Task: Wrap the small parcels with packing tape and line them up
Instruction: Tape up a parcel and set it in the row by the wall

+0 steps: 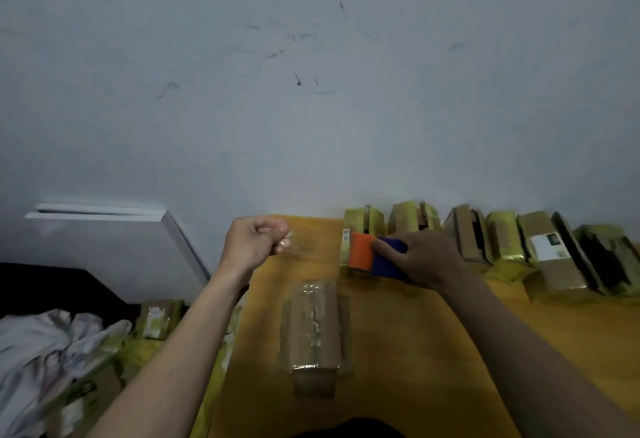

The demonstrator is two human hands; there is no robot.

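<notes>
— Why were the hands spread like that?

— Likely to draw out a length of clear tape (313,243). The left hand (254,242) pinched its free end with curled fingers, while the right hand (420,257) gripped the orange-and-blue tape dispenser (375,257).

— And the parcel?

— The one being wrapped (315,330) lay flat on the yellow table (433,351), below and between both hands, touched by neither. Taped parcels (485,236) stood lined up along the wall (311,91), just beyond the right hand.
</notes>
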